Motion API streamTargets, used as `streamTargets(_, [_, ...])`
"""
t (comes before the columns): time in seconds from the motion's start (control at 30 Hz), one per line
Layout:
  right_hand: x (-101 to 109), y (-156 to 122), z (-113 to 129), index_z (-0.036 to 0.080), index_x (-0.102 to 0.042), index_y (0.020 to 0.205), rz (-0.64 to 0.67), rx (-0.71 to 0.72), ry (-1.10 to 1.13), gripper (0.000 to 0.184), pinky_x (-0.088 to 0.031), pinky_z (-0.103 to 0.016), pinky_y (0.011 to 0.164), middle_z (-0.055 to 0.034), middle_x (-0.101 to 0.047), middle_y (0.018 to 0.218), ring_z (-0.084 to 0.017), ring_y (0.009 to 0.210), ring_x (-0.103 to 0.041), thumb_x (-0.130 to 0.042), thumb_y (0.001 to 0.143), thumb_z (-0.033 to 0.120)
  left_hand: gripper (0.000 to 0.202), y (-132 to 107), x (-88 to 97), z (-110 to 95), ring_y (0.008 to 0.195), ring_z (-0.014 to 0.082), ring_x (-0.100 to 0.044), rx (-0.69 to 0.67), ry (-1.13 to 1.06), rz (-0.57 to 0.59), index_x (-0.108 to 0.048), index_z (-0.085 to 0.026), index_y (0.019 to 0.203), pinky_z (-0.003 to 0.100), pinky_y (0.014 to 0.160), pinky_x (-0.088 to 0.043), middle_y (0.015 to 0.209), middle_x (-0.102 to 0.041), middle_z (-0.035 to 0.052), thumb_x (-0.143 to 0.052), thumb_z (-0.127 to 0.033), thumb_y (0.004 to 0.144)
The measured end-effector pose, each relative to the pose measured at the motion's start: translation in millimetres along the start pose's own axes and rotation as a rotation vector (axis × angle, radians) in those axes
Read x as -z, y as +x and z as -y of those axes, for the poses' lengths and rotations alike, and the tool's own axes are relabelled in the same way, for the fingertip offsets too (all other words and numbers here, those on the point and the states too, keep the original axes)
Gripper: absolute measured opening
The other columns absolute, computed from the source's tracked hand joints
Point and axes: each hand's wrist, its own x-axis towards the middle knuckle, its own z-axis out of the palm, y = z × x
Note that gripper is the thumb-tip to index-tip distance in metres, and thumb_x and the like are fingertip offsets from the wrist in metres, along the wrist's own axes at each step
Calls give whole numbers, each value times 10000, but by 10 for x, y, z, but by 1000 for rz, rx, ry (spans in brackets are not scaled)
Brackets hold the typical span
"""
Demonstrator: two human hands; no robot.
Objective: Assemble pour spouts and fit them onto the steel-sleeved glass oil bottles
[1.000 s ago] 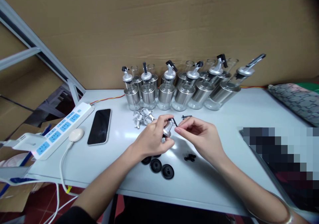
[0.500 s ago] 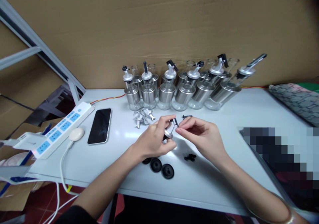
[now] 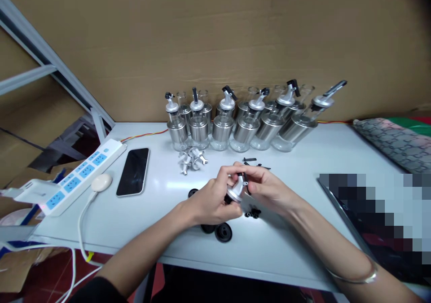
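Observation:
My left hand (image 3: 210, 199) is closed around a silver bottle pourer (image 3: 237, 190) with a black base, held above the table. My right hand (image 3: 274, 188) meets it from the right, its fingers closed at the black flap (image 3: 244, 177) on the spout tip. The fingers partly hide this flap. Under my left hand lie several round black discs (image 3: 223, 232), some partly covered. Small black plugs (image 3: 253, 213) rest below my right hand. Beyond my hands are loose black flaps (image 3: 249, 160) and a pile of silver spouts (image 3: 193, 159).
Several glass-and-steel bottles (image 3: 222, 128) line the back, the front ones topped with pourers. At left are a phone (image 3: 133, 172), a power strip (image 3: 85, 173) and a white round charger (image 3: 101, 182). A dark-edged, pixelated object (image 3: 343, 213) lies at right, near a patterned cloth (image 3: 397, 141).
My right hand has come in closer against the pourer, its fingertips now meeting my left hand's. The pourer has shifted slightly right and down, and the view has moved a little.

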Motion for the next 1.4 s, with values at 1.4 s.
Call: streamTargets(1.4, [-856, 290, -127, 166, -543, 739, 247, 608, -1173, 168, -400, -279, 611, -56, -583, 699, -179, 679, -518, -483, 895, 148, 450, -1861, 1046, -250, 902, 211, -624, 551, 466, -1070, -566, -186, 898, 306, 819, -524, 986, -634, 48, -757, -439, 579])
